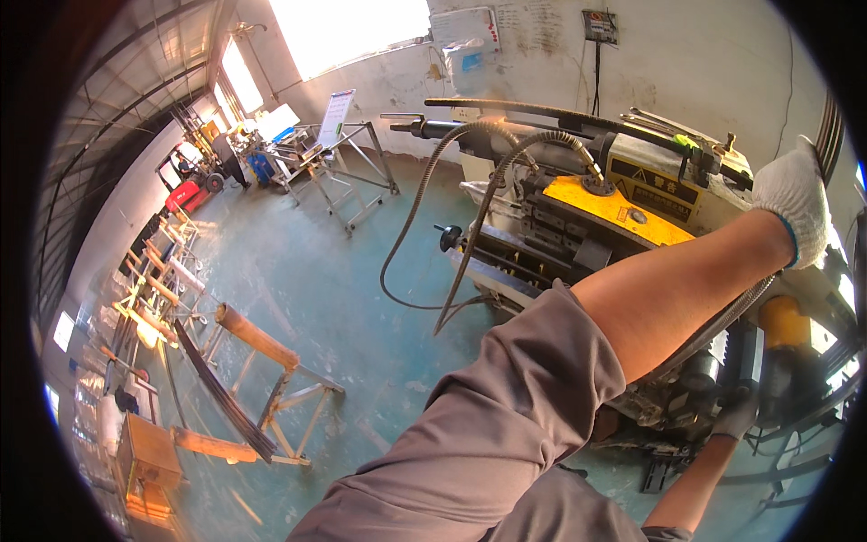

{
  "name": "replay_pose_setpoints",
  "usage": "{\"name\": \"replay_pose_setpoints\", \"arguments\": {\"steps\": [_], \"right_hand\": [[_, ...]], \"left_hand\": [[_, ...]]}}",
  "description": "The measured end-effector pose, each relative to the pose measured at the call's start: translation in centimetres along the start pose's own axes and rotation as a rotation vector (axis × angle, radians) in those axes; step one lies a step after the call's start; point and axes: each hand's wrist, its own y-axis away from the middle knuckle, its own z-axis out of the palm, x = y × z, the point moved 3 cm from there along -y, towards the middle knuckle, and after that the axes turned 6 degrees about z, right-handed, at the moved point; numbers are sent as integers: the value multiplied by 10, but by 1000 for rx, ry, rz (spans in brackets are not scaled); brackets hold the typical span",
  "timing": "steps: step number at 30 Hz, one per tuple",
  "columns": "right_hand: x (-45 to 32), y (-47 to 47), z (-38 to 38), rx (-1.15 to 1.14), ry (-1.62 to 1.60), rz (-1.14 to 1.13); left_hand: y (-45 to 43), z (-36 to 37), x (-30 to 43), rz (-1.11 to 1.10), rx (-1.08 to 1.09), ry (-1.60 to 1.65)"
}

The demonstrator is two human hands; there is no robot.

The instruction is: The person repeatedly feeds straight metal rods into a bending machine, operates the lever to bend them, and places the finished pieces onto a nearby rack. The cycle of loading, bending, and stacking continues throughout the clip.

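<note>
My left hand, in a white knit work glove with a blue-edged cuff, reaches across to the far right end of a metalworking machine. Its fingers are turned away, so what they touch is hidden. Lower down, my right hand, also gloved, is at a dark metal part of the machine; its grip is blurred. A yellow cover plate and a black-and-yellow warning label face up beside my left forearm. Two flexible metal-sheathed hoses loop out from the plate side.
A long dark bar runs along the machine's back. Left on the blue-green floor stand metal stands bearing brown rollers and a bundle of thin rods. Farther off are a frame table, a red forklift and people.
</note>
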Motion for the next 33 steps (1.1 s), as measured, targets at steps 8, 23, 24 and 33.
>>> {"name": "replay_pose_setpoints", "arguments": {"steps": [8,23,24,33], "right_hand": [[-14,18,7,11,164,-78],[-17,17,8,-9,57,-96],[-16,15,8,36,142,-105],[-19,18,10,80,169,-5]], "left_hand": [[-6,-4,-5,3,-16,-140],[-10,-3,1,59,-75,-327],[-5,-2,7,101,-90,-402],[17,17,36,342,-213,-400]]}}
